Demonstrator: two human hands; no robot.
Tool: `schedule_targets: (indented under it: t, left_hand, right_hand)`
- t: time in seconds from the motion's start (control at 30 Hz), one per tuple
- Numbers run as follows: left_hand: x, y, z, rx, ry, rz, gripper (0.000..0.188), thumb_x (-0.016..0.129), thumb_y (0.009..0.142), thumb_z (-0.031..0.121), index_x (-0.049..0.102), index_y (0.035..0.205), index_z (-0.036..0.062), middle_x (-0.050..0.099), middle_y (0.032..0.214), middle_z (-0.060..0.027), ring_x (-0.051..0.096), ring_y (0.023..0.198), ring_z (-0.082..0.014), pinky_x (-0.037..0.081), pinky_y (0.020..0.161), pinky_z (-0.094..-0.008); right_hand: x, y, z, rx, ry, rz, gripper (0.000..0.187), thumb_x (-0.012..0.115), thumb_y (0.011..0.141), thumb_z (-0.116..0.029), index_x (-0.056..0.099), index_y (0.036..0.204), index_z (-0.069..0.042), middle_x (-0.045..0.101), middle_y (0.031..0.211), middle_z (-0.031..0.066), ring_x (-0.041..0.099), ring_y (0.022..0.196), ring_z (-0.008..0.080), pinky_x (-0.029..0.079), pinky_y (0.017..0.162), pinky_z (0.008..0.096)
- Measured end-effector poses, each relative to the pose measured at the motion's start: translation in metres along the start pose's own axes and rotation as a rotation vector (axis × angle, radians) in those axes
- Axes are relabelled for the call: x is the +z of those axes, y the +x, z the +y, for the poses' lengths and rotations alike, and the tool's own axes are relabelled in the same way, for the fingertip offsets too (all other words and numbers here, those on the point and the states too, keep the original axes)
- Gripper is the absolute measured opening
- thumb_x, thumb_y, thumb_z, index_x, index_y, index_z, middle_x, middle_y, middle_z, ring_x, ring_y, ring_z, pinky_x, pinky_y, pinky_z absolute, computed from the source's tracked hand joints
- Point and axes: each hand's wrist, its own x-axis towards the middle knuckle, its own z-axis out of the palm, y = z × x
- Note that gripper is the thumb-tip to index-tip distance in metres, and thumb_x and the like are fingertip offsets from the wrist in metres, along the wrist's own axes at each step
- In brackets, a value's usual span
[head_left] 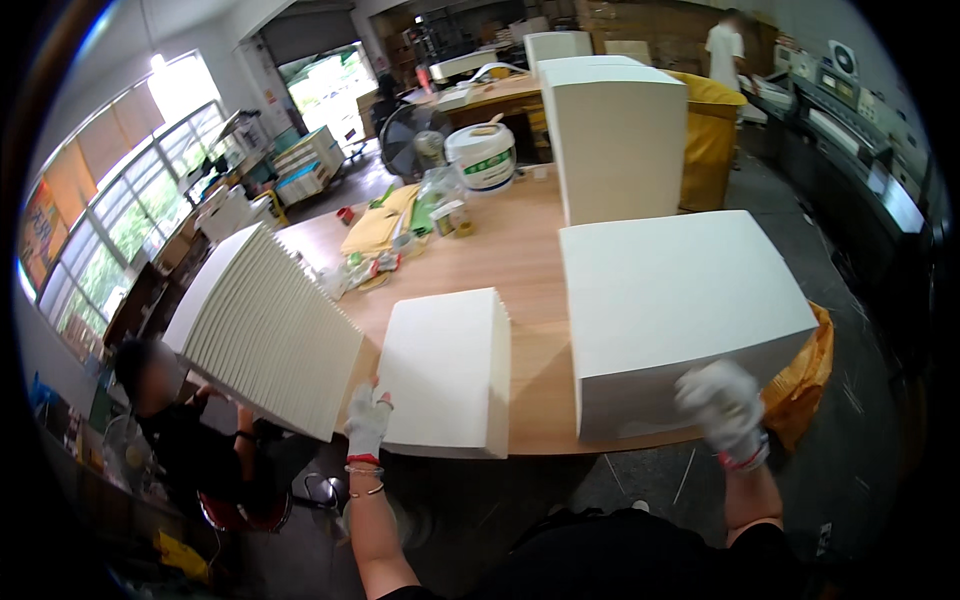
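1. The left hand (367,422), in a white glove, lies flat with fingers spread on the near left corner of the small stack (447,370); it clamps nothing.
2. The right hand (724,408), also gloved, is blurred at the near right corner of the big stack (670,305); whether it grips the paper I cannot tell.
3. The small stack is white sheets, squared up, at the worktop's (520,265) near edge, its right side showing fine layers.
4. The big stack is taller and wider, plain white, reaching the near right edge, just beside the small one.
5. A fanned stack (262,330) of white bundles leans at the left edge, where a seated person (190,440) works.
6. A tall stack (612,135) stands farther back, a white bucket (482,155) beside it.
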Motion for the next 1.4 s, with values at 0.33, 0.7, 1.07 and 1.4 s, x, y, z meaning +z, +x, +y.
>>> schedule_targets:
  t: [0.33, 0.7, 1.07, 1.4]
  left_hand:
    - [0.004, -0.073, 0.403, 1.497, -0.326, -0.348, 0.030, 0.073, 0.080, 0.008, 0.064, 0.109, 0.0084, 0.067, 0.114, -0.0060, 0.066, 0.103, -0.0276, 0.054, 0.085, -0.0367]
    - [0.094, -0.077, 0.499, 1.481, -0.250, -0.547, 0.010, 0.062, 0.080, 0.011, 0.058, 0.086, 0.0050, 0.061, 0.091, -0.0106, 0.060, 0.083, -0.0287, 0.050, 0.072, -0.0371]
    - [0.087, -0.069, 0.491, 1.174, -0.349, -0.786, 0.031, 0.080, 0.080, 0.016, 0.052, 0.084, 0.0032, 0.061, 0.091, -0.0033, 0.049, 0.073, -0.0128, 0.045, 0.068, -0.0277]
    - [0.091, -0.064, 0.489, 1.460, -0.410, -0.690, 0.041, 0.077, 0.083, 0.016, 0.063, 0.119, 0.0016, 0.058, 0.099, -0.0095, 0.059, 0.085, -0.0231, 0.048, 0.077, -0.0311]
  right_hand:
    - [-0.141, -0.008, -0.075, 0.694, -1.315, 0.557, 0.020, 0.065, 0.092, -0.024, 0.065, 0.101, -0.006, 0.064, 0.091, 0.0107, 0.062, 0.083, 0.0308, 0.049, 0.073, 0.0428]
    - [-0.151, 0.058, -0.065, -0.049, -1.419, 0.228, 0.013, 0.066, 0.087, -0.012, 0.062, 0.089, 0.000, 0.050, 0.074, 0.0114, 0.054, 0.065, 0.0288, 0.045, 0.061, 0.0391]
    - [-0.154, 0.046, -0.061, -0.002, -1.281, 0.435, 0.013, 0.060, 0.091, -0.013, 0.063, 0.092, 0.000, 0.044, 0.065, 0.0106, 0.049, 0.057, 0.0250, 0.036, 0.052, 0.0378]
    - [-0.152, 0.044, -0.057, -0.034, -1.110, 0.523, 0.020, 0.061, 0.094, -0.014, 0.060, 0.083, 0.003, 0.041, 0.064, 0.0108, 0.046, 0.058, 0.0256, 0.037, 0.053, 0.0389]
